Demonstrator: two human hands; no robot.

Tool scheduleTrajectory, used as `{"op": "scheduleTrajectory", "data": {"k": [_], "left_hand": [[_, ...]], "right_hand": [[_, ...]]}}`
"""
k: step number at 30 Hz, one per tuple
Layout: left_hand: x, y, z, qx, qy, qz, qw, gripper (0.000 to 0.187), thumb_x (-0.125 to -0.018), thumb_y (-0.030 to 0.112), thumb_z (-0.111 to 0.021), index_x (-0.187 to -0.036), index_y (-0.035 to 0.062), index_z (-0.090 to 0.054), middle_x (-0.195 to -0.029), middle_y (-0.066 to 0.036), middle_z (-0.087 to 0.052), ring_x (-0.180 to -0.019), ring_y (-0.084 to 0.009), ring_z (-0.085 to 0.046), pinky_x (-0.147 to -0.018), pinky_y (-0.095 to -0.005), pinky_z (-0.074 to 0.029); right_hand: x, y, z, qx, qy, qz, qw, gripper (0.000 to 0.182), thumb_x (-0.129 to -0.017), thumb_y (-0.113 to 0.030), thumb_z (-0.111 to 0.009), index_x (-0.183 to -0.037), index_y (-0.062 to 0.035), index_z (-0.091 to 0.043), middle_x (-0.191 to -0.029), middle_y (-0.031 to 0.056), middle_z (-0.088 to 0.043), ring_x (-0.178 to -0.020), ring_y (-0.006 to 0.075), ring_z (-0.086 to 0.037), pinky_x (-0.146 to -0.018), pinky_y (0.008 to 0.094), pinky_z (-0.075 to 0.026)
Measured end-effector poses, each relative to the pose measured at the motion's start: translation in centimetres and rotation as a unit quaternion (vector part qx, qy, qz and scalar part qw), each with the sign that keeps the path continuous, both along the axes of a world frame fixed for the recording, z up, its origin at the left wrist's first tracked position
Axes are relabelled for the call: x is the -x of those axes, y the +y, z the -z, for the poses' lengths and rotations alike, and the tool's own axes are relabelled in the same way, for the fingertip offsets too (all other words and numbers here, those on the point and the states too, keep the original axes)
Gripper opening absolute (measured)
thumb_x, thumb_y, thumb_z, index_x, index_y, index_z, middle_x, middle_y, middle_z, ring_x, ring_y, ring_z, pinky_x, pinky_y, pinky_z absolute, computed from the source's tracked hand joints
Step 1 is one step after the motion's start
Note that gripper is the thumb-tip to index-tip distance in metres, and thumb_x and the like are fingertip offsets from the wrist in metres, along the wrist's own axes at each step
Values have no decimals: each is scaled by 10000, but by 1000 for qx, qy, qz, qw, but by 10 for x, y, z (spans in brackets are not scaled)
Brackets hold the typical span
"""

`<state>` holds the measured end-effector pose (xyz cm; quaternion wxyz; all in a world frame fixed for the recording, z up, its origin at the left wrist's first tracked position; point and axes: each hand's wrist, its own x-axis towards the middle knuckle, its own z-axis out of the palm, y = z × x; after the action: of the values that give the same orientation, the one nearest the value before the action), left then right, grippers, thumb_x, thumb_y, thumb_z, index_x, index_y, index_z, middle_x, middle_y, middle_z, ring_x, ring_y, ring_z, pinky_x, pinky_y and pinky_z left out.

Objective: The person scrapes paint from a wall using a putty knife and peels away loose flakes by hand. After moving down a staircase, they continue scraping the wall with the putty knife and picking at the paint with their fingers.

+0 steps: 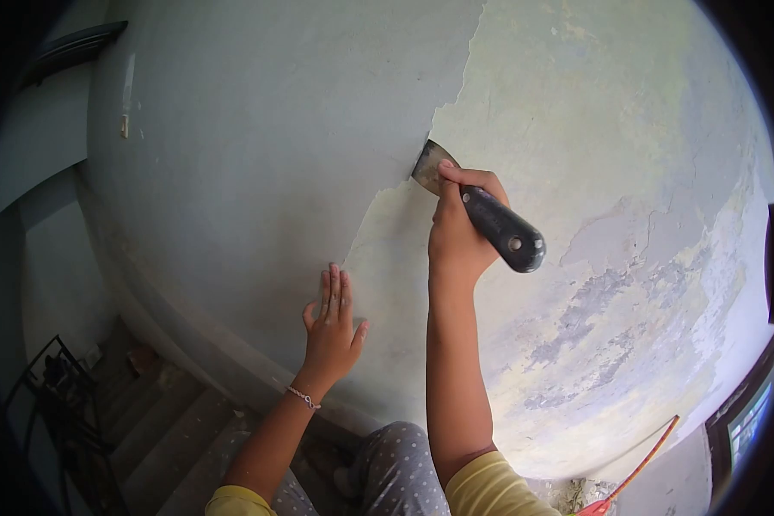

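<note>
My right hand [463, 219] is closed around a putty knife with a black handle [503, 230], the thumb pressed on its metal blade. The blade's edge [423, 163] meets the wall along a ragged paint line. Left of that line is smooth grey paint [267, 129]; to the right a paler, greenish-yellow layer [568, 120] is bare. Lower down, my left hand [333, 325] rests against the wall with its fingers stretched out, fingertips near the bottom of the paint edge. It holds nothing.
Stairs [159, 421] run down at lower left beside a dark metal railing [56, 378]. Patches of flaking, purplish plaster [585, 310] mark the wall at right. An orange cord [649, 456] hangs near a window frame [735, 430] at lower right.
</note>
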<state>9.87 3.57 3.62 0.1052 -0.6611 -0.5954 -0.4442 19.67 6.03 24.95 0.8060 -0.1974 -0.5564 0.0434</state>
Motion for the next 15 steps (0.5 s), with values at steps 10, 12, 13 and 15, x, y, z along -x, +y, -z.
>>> {"op": "scheduleTrajectory", "data": {"k": [10,12,13,15], "left_hand": [[5,-5,3,-3,12,-4,1000,878,-887,198,-624,-1573,-3,-113,-1651,-233,-89,-1534,-315,-149,-1068,-484,-232],[5,-4,3,-8,11,-1,1000,882,-883,192,-627,-1572,-4,-113,-1650,-235,-89,-1535,-315,-148,-1066,-485,-232],[4,-3,4,-13,7,-1,1000,884,-881,188,-628,-1572,-5,-113,-1649,-237,-89,-1534,-319,-149,-1066,-485,-232],[2,-1,4,-19,2,-1,1000,885,-878,184,-630,-1572,-6,-113,-1648,-240,-90,-1533,-323,-150,-1066,-485,-232]], "right_hand": [[-35,-55,-10,164,-17,-83,983,94,-777,-1,-638,-686,-18,-626,-675,-7,-526,-653,62,-448,-643,228,-357],[-48,-58,-7,159,-46,-120,979,126,-797,-60,-600,-679,-16,-603,-668,-4,-503,-663,75,-431,-658,240,-341],[-53,-60,-5,155,-76,-157,972,179,-818,-120,-562,-673,-15,-580,-660,-1,-480,-674,88,-414,-673,252,-325],[-55,-60,-4,167,-121,-105,973,238,-822,-189,-481,-674,-16,-550,-655,7,-457,-696,110,-394,-698,270,-307]]}}
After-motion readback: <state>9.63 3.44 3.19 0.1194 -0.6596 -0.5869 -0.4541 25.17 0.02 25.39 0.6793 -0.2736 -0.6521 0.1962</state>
